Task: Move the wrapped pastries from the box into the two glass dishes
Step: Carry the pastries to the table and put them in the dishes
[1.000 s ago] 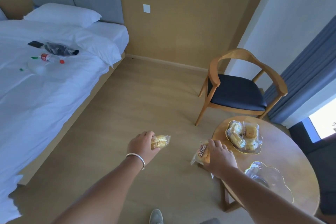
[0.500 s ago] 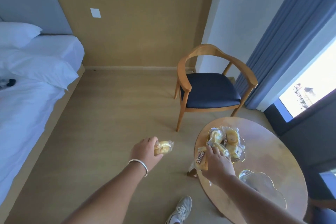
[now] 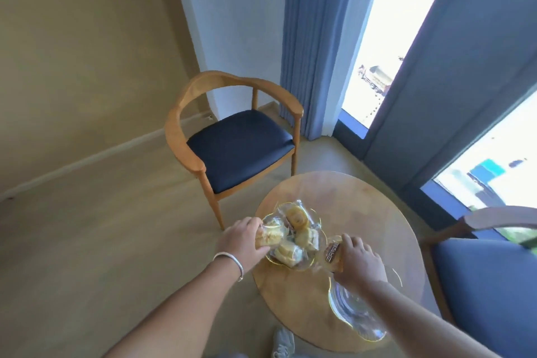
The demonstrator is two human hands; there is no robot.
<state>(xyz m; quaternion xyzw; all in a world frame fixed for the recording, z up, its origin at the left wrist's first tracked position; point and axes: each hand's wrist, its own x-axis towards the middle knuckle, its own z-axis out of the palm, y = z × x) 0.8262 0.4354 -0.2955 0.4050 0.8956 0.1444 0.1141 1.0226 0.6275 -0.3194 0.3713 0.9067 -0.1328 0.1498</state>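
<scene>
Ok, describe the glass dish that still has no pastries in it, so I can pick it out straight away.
Start at the round wooden table between the two chairs. Two clear glass dishes with gold rims sit on it; the far dish is piled with wrapped pastries. The empty glass dish is the nearer one, partly under the right forearm, with nothing visible inside.

We count two gold-rimmed clear glass dishes (image 3: 315, 219) (image 3: 360, 325), roughly six clear-wrapped yellow pastries (image 3: 296, 216), two wooden blue-seated armchairs (image 3: 232, 142) (image 3: 488, 276), one round wooden table (image 3: 363, 212).

Over the round desk (image 3: 363, 206), the left hand (image 3: 244, 241) holds a wrapped pastry (image 3: 268, 237) at the full glass dish (image 3: 315, 218); the right hand (image 3: 357, 261) grips another pastry (image 3: 332, 253) beside that dish.
</scene>
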